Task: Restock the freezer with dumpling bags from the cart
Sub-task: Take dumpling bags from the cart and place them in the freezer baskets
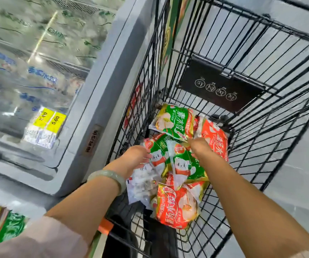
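Several dumpling bags lie piled in the black wire cart (pixel 273 75): a green one at the far end (pixel 174 123), a red one to its right (pixel 215 138), two green-and-white ones in the middle (pixel 185 166), a red one nearest me (pixel 176 203) and a clear one (pixel 142 183). Reaching down into the cart, my left hand (pixel 135 157), with a pale bangle on its wrist, pinches the left green-and-white bag (pixel 157 155) at its edge. My right hand (pixel 202 148) curls its fingers over the top of the middle green bag; its fingertips are mostly hidden.
The chest freezer's grey frame (pixel 101 101) stands directly left of the cart, with its fogged glass lid (pixel 38 71) over bagged goods. Yellow price tags (pixel 49 119) sit under the glass. More green packs (pixel 10 226) show at bottom left. A black sign plate (pixel 222 84) hangs on the cart's far wall.
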Motion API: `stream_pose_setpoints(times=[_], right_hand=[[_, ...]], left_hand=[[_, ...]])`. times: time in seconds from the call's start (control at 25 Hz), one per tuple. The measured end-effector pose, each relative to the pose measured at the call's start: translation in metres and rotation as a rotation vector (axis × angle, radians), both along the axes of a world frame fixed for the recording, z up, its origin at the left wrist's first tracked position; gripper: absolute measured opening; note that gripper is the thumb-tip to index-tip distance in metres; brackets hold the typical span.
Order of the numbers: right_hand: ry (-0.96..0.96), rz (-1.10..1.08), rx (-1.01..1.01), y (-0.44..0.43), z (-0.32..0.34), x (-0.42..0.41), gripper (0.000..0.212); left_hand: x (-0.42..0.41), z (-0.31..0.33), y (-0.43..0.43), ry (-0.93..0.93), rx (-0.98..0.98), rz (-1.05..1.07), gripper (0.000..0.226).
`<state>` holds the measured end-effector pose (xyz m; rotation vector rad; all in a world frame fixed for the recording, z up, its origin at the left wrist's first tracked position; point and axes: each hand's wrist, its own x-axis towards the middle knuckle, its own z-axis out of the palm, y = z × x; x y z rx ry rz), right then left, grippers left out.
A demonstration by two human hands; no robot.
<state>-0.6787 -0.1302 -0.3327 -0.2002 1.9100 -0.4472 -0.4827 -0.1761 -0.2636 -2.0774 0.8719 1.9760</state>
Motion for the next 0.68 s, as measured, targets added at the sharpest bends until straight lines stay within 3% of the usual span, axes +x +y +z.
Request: stream_pose_setpoints(times=[0.12, 0.24, 0.32, 0.44, 0.68], right_hand=[[0.07, 0.044, 0.106, -0.02, -0.032, -0.007, 0.053], [0.057, 0.039, 0.135, -0.026, -0.045, -0.007, 0.054], [0.032, -0.017, 0.109, -0.03, -0.052, -0.009, 0.041], [-0.032, -0.182, 0.026, -0.037, -0.045, -0.011, 0.003], [-0.111, -0.25, -0.215, -0.04, 0.012, -0.017, 0.025]], left_hand=[[-0.012, -0.017, -0.013, 0.037, 0.041, -0.099, 0.037], [-0.015, -0.031, -0.016, 0.051, 0.028, -0.029, 0.031], [-0.013, -0.035, -0.014, 0.07, 0.055, 0.031, 0.022], [-0.007, -0.027, -0.013, 0.095, 0.066, 0.094, 0.016], [-0.003, 0.019, -0.015, 0.101, 0.008, 0.038, 0.027]])
